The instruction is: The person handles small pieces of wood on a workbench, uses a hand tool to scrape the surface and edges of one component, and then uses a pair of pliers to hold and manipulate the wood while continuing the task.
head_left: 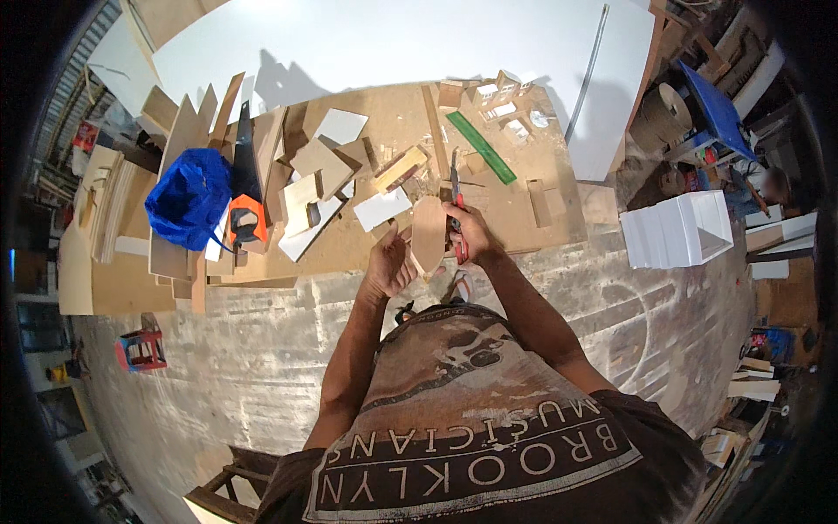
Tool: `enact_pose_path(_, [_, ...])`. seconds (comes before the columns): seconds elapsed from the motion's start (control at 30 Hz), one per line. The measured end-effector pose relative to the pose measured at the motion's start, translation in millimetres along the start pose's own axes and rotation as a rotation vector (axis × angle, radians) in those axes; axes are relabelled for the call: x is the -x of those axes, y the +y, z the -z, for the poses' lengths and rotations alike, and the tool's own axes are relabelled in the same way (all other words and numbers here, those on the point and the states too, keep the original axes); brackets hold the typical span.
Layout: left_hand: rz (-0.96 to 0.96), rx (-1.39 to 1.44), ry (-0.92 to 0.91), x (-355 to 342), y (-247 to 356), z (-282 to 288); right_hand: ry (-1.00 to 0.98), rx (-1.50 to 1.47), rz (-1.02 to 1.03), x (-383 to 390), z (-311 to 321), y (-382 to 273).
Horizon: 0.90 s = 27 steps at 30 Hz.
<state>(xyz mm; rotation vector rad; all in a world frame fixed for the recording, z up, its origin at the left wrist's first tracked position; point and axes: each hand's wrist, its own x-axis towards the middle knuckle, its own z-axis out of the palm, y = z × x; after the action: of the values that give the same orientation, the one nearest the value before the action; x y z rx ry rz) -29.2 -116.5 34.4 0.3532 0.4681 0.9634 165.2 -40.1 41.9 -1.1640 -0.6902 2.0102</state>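
right grip (476,237) clasps a red-handled tool (461,248) and touches the wooden piece (428,229) by the desk (560,162); left grip (389,266) beside it, closure unclear; piece probably light, stiff, best held by long edges.

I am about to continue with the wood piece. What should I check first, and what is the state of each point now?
1. Wood piece in hand: ok, right grip at its right edge.
2. Red-handled tool secured: ok, also in the right grip.
3. Tool's blades shut: cannot tell, too small.
4. Left grip firm: cannot tell; fingers lie at the piece's left edge.
5. Saw apart from hands: ok, beside the blue bag.
6. Table tidy: not ok, offcuts lie scattered.
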Motion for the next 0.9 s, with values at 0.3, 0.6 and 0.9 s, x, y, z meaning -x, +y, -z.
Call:
enact_pose_path(0.3, [0.017,0.065,0.005,-1.2,2.9,-15.8,0.012,0.065,0.08,4.5,9.8,5.0])
enact_pose_path(0.6, [-0.025,-0.146,0.164,-3.6,-7.4,-14.8,-0.027,-0.014,0.088,25.9,-0.5,-8.5])
enact_pose_path(0.9, [-0.142,-0.258,0.235,-9.4,-15.6,-10.3,-0.1,0.029,0.145,25.2,6.4,-2.2])
